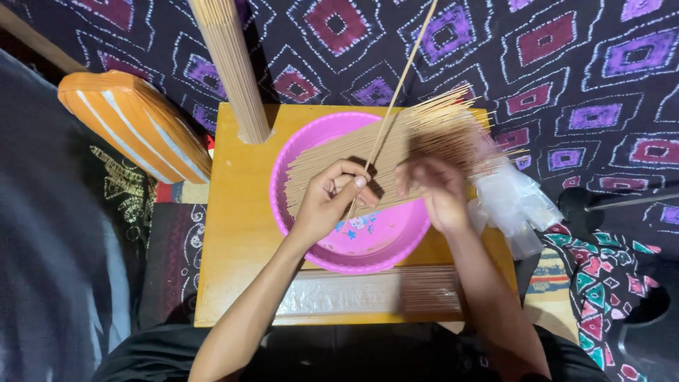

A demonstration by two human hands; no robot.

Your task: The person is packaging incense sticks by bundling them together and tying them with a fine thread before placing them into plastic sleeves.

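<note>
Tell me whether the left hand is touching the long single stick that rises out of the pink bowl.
Touching. The head view shows the left hand pinching the long stick between thumb and fingertips, above the pink bowl.

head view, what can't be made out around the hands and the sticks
- Right hand: motion blur; its grip cannot be told.
- Upright stick bundle: top cut off by the frame's upper edge.
- Long stick in the left hand: far end leaves the frame.
- Pink bowl: floor mostly hidden by loose sticks and hands.
</note>
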